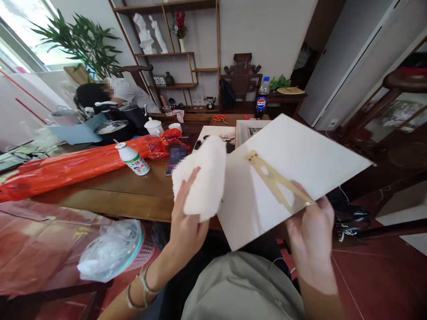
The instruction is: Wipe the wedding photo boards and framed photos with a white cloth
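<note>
My left hand (187,218) is closed on a fluffy white cloth (204,178), which presses against the left edge of a white board (300,164). My right hand (310,235) grips the board's lower right edge and pins a gold strip (276,181) flat against its face. The board is tilted up over my lap, in front of the wooden table (133,191). Bracelets ring my left wrist.
On the table lie a long orange plastic bag (66,166), a small white bottle (133,159), a phone (175,158), pots, a white teapot (154,126), scissors (219,118) and a cola bottle (262,98). Another person sits at the far left. A plastic-lined bin (111,249) stands below left.
</note>
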`<state>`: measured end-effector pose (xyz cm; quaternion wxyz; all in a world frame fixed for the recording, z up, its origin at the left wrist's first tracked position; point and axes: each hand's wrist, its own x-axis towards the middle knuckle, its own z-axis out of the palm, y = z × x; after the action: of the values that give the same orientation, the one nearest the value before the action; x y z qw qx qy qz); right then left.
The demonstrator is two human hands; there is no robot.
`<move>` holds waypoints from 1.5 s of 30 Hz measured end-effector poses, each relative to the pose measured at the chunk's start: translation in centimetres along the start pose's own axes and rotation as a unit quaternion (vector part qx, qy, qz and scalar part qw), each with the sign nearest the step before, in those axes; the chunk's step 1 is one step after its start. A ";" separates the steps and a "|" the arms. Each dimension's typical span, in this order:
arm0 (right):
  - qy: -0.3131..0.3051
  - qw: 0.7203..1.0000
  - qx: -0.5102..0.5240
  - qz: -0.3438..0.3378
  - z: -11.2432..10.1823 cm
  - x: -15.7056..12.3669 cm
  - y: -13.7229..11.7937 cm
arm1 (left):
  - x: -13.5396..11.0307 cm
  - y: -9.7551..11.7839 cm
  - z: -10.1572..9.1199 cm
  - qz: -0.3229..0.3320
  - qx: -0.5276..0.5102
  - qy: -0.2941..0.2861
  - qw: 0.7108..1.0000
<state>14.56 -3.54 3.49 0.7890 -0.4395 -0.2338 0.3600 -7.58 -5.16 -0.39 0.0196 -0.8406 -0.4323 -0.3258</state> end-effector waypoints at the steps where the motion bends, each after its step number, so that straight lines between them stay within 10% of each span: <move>1: -0.003 1.000 0.003 0.015 -0.1 -0.5 0.6 | 0.6 1.0 -0.3 -0.003 0.014 0.011 1.000; 8: 0.035 0.997 0.035 0.055 0.3 -2.7 3.0 | 1.7 3.8 2.1 0.043 0.050 -0.052 0.996; 19: 0.020 0.990 0.054 0.126 -3.3 1.5 5.2 | 2.3 -1.2 2.2 0.177 0.087 -0.057 0.979; 25: -0.048 0.985 -0.150 0.076 -7.9 6.5 4.0 | 2.7 -4.6 1.8 0.200 0.104 -0.077 0.971; 32: -0.278 0.873 -0.387 0.101 -8.5 7.6 1.9 | 2.6 -6.7 1.7 0.240 0.073 -0.140 0.958; 37: -0.323 0.854 -0.405 0.043 -7.9 8.6 1.9 | 2.3 -7.3 2.0 0.228 0.077 -0.174 0.955; 43: -0.410 0.670 -0.618 -0.031 -7.4 9.7 1.4 | 2.1 -7.5 2.0 0.203 0.070 -0.192 0.958; 45: -0.393 0.646 -0.648 -0.088 -7.1 10.2 1.6 | 2.1 -7.3 1.9 0.173 0.060 -0.186 0.965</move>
<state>25.27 1.18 -0.90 0.1650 -0.6337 -0.7330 0.1842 -11.12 1.48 -2.49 0.0460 -0.9457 -0.2949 -0.1290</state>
